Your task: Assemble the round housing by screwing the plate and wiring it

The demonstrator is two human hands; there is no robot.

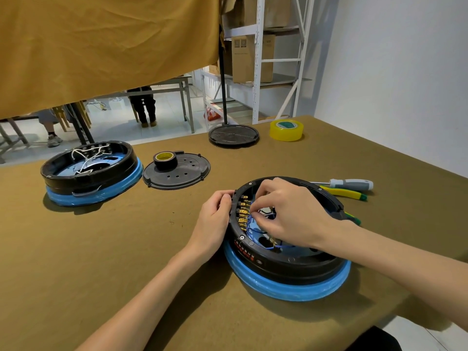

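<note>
- Two round housings sit on the desk [126, 249]; each is black with a blue ring around its base.
- The near housing [286, 264] lies under both hands, open at the top, with a row of brass terminals [243, 214] along its inner left wall and thin blue wires [250, 224] looping inside.
- The left hand [215, 216] rests against the outer left rim of this housing, its fingers [225, 197] curled over the edge and gripping it.
- The right hand [288, 211] reaches down into the housing, its fingers [260, 217] bent and pinched together at the blue wires just beside the terminals; exactly which wire they hold cannot be told.
- The second housing [91, 173] stands well to the left of the left hand, with white wires inside it.
- Two black round plates lie beyond the hands: one perforated plate [177, 172] between the two housings, and one ribbed plate [234, 135] farther back.
- Two rolls of tape: a black roll [166, 160] sitting on the perforated plate, and a yellow clear roll [286, 130] far beyond the right hand.
- One grey-handled screwdriver [350, 184] lies just behind the near housing, beyond the right hand.
- One tool with yellow-green handles [342, 192] lies touching the screwdriver's near side.
</note>
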